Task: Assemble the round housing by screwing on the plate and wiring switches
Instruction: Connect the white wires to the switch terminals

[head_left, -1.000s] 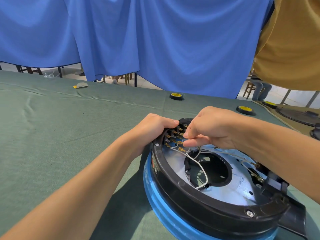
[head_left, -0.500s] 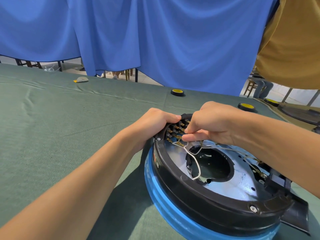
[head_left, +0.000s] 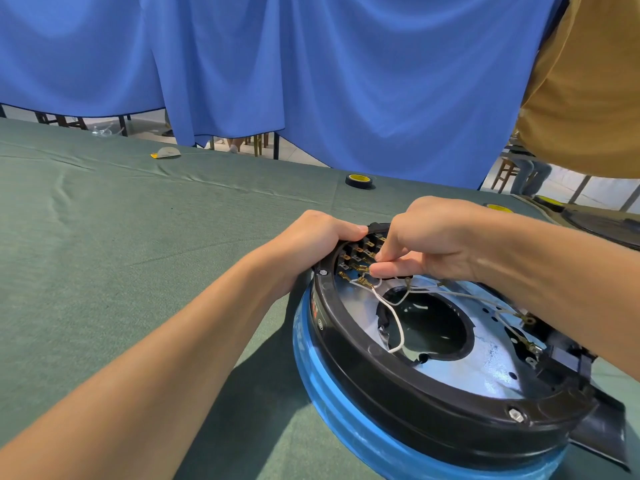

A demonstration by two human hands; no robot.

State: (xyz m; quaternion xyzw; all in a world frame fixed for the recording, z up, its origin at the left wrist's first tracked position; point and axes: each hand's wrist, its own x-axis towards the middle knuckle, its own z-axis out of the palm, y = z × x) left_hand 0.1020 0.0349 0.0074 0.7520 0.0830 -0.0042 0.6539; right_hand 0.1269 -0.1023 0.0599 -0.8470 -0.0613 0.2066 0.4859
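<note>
The housing [head_left: 381,375] is gripped at 10 o'clock by the left hand [head_left: 318,237]; a wire [head_left: 401,327] is pinched by the right hand [head_left: 436,244], hiding terminals [head_left: 353,261]. Tape [head_left: 359,181] lies at 12 o'clock.

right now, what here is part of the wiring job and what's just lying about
In the job: round housing, metal plate, switch terminals, white wire pinched by the right hand, left hand gripping the housing rim.
Lying about: black tape roll, second tape roll, small white object far left.
</note>
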